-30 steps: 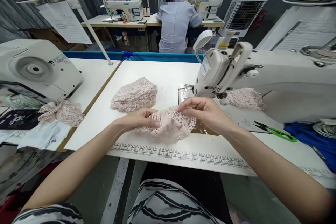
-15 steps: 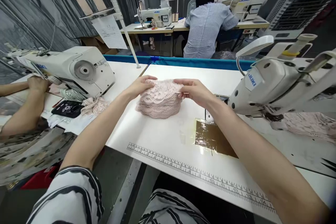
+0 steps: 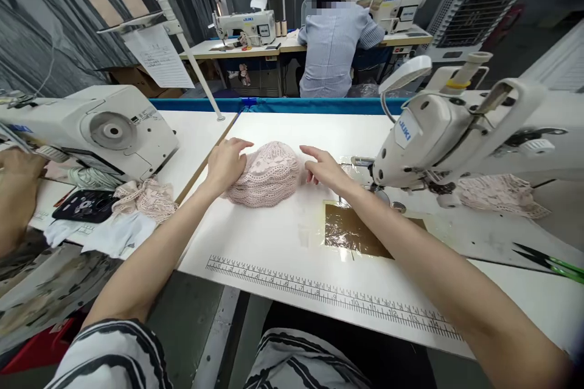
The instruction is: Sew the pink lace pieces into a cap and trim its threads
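Note:
A stack of pale pink lace pieces [image 3: 269, 176], with scalloped layered edges, lies on the white sewing table [image 3: 269, 234]. My left hand [image 3: 227, 165] rests against the stack's left side, its index finger stretched out and the other fingers partly hidden. To the right of the lace, my right hand [image 3: 325, 170] hovers with the index finger extended and the others loosely bent; nothing shows in it. A small gap separates it from the stack. More pink lace [image 3: 499, 194] lies beneath the arm of the white sewing machine [image 3: 420, 134].
Green-handled scissors [image 3: 552, 262] lie at the right. A printed ruler [image 3: 328, 295] runs along the front edge, below a brown taped patch [image 3: 351, 231]. On the left stand another machine [image 3: 114, 127], a black phone [image 3: 86, 205] and a co-worker's hand [image 3: 20, 164]. A seated person [image 3: 326, 48] works behind.
Both hands have let go of the top lace piece, which now lies on the stack. My right hand has drawn away from it. The view has shifted to the right.

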Available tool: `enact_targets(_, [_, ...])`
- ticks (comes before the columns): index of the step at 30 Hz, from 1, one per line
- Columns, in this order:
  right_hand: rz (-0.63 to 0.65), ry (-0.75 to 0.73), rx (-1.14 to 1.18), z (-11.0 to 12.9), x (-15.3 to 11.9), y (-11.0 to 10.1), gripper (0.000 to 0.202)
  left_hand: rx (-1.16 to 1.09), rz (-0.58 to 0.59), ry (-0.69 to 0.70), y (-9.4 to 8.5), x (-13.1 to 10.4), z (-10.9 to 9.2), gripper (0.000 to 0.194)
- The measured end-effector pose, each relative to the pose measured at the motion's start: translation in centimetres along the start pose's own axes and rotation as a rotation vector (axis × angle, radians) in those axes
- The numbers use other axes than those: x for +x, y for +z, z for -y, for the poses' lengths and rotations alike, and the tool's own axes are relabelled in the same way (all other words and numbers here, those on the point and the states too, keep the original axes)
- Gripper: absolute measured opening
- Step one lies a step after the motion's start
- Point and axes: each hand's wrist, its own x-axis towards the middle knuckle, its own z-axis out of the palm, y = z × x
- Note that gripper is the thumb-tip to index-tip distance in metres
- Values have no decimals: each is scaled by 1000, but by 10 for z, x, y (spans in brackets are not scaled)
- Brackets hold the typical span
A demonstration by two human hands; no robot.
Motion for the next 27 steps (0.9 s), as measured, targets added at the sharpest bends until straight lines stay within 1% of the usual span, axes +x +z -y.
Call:
enact_targets(2, [-21, -21, -40, -5, -23, -4, 69, -33, -28, 110, 0, 3, -12, 33])
enact_targets(4, [-1, -32, -78, -9, -53, -10, 60, -142, -17, 185, 2, 10, -25, 30])
enact_targets(5, [15, -49, -102, -11, -69, -14, 56, -197, 7, 187, 3, 14, -31, 29])
enact_targets(6, [33, -117, -153, -14, -87, -19, 51, -232, 45, 171, 4, 18, -37, 29])
enact_targets(7, [34, -181, -212, -18, -104, -26, 46, -246, 89, 152, 5, 21, -42, 29])
enact_targets(8, [33, -230, -274, -22, -121, -33, 42, -214, 146, 126, 6, 24, -47, 31])
enact_targets(9, [31, -259, -330, -27, -136, -42, 39, -156, 190, 92, 7, 27, -51, 33])
enact_targets(11, [-13, -265, -396, -38, -163, -64, 35, -47, 215, 62, 8, 29, -56, 36])
enact_targets(13, [-122, -239, -416, -51, -182, -91, 33, -17, 216, 70, 7, 31, -60, 39])
enact_targets(14, [-198, -220, -426, -58, -189, -106, 31, 17, 203, 45, 6, 32, -62, 39])
enact_targets(16, [-358, -139, -512, -69, -196, -138, 30, 77, 194, 33, 5, 35, -64, 38])
enact_targets(18, [-476, -2, -700, -79, -196, -166, 30, 139, 191, 44, 4, 40, -66, 31])
enact_targets(20, [-543, 52, -770, -85, -189, -187, 28, 214, 209, 67, 4, 46, -68, 25])
enact_targets(22, [-582, 91, -823, -89, -180, -200, 21, 279, 246, 99, 5, 52, -70, 25])
enact_targets(24, [-586, 115, -863, -91, -172, -205, 13, 321, 270, 128, 4, 56, -72, 26])
enact_targets(25, [-585, 123, -875, -91, -169, -206, 11, 341, 260, 146, 4, 57, -74, 26])
enact_targets(26, [-587, 128, -880, -90, -167, -206, 12, 363, 222, 170, 4, 57, -77, 25])
enact_targets(27, [-593, 131, -881, -89, -166, -205, 14, 385, 146, 199, 4, 55, -80, 25])
